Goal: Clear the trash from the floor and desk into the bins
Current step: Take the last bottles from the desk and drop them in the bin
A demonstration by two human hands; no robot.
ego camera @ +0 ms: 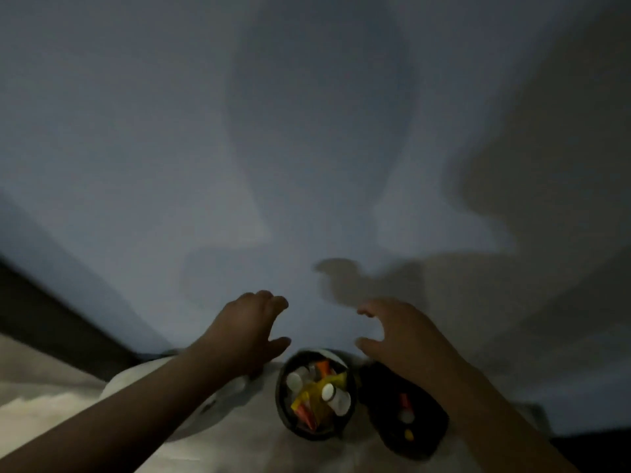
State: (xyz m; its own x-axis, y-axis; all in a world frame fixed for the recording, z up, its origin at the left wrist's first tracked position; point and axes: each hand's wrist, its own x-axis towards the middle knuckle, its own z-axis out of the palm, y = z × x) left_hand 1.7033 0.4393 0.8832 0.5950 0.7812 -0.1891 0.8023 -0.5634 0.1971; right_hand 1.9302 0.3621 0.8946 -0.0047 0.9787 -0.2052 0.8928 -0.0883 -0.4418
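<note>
Two dark round bins stand on the pale floor against a grey wall. The left bin (283, 404) holds several pieces of trash (317, 392): white caps, yellow and orange wrappers. The right bin (433, 428) holds a few small pieces, partly hidden by my right forearm. My left hand (247, 331) hovers above and left of the left bin, fingers spread and loosely bent, holding nothing. My right hand (399, 331) hovers above the right bin, fingers spread and empty. The frame is dim and blurred.
A grey wall (307, 131) fills most of the view, with shadows of my arms on it. A dark skirting strip (51, 308) runs along the left. A pale rounded object (136, 380) lies on the floor (239, 448) under my left arm.
</note>
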